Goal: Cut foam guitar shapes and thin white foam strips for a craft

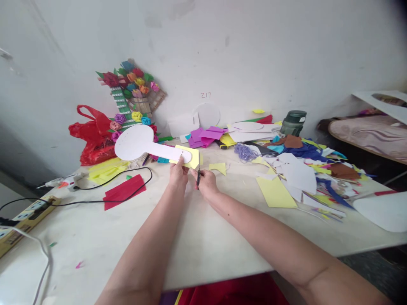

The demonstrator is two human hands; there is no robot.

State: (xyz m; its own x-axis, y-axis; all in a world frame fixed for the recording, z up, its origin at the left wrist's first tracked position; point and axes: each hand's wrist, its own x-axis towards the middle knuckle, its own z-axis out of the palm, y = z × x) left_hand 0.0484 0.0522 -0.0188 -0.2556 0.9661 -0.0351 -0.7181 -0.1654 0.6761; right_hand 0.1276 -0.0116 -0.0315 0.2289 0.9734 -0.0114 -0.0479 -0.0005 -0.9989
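Observation:
My left hand (178,174) pinches the end of a white paddle-shaped foam cutout (136,142) with a yellow paper piece (190,157) laid behind its handle end. The cutout's round head points left, held just above the table. My right hand (206,182) grips a small pair of dark scissors (198,177), blades up at the yellow paper's lower right edge. Both forearms reach in from the near edge.
A red sheet (124,191), a glue gun (65,182) with black cord and a power strip (27,212) lie at left. A red bag (92,135) and paper-flower craft (133,95) lean on the wall. Coloured scraps (295,165), purple sheets (203,136) and a green jar (293,123) crowd the right.

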